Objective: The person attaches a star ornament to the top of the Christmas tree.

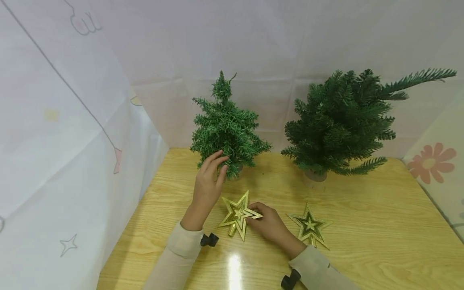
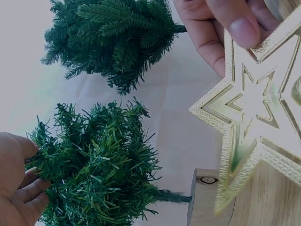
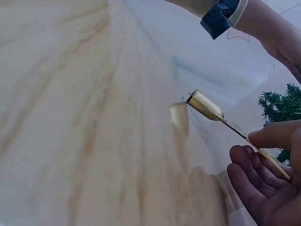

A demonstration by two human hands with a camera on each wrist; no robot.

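Observation:
My right hand (image 1: pixel 267 222) pinches one point of a gold star tree topper (image 1: pixel 237 213) between thumb and fingers, holding it over the table. In the right wrist view the topper's socket (image 3: pixel 205 104) sticks out, the star seen edge-on. My left hand (image 1: pixel 207 181) is raised with loosely bent fingers in front of the left small Christmas tree (image 1: pixel 228 125). In the left wrist view, the fingers (image 2: pixel 30 197) are at that tree's branches; whether they touch cannot be told. A second gold star topper (image 1: pixel 310 224) lies on the table, right of my right hand.
A darker Christmas tree (image 1: pixel 340 125) stands at the back right, one long branch (image 1: pixel 420 80) sticking out. Both trees are near the rear edge of the wooden table (image 1: pixel 380 225). Pale printed cloth (image 1: pixel 261 44) hangs behind and at the sides.

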